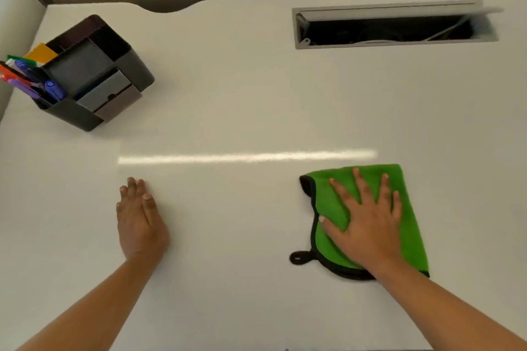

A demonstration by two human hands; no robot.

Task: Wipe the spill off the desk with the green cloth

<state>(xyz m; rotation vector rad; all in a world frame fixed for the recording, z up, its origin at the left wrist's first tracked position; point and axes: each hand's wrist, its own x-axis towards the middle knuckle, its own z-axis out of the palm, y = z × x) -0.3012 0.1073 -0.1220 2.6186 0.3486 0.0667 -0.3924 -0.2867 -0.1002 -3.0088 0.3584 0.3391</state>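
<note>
The white desk (pixel 228 100) shows no spill you can pick out, only a bright glare stripe across the middle, so judge wetness by feel. The green cloth (pixel 410 225) lies folded flat at the near right. Your right hand (pixel 368 225) presses on it with fingers (pixel 358 182) spread apart, gripping nothing. Keep that flat, even pressure and sweep in overlapping strokes. Your left hand (pixel 139 219) rests at the near left, fingers together; use it to brace. Steer clear of the black organizer (pixel 94 74) at the far left.
</note>
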